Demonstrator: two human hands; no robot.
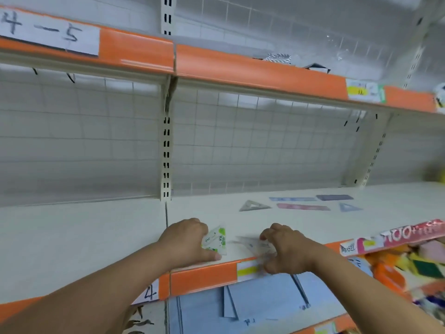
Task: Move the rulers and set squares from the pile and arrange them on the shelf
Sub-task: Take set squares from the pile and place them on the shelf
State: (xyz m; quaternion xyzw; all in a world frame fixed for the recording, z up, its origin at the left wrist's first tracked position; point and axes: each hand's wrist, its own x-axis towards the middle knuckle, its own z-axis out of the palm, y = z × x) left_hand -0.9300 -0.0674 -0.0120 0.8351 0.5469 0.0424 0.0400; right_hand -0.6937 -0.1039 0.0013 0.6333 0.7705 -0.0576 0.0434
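Spanning the view, the cream metal shelf (96,227) with orange edge strip carries both hands at its front. Left hand (186,239) grips a green-printed clear plastic set square (216,239); right hand (285,248) curls around a blurred clear set square (250,244). Farther back lie a pink ruler (303,207) and a grey triangular set square (254,205).

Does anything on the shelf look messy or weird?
A little. The rulers and set squares at the back lie flat but at mixed angles, not in a neat row. The left hand holds down a green-printed packet lying crooked near the shelf's front edge. Nothing looks broken.
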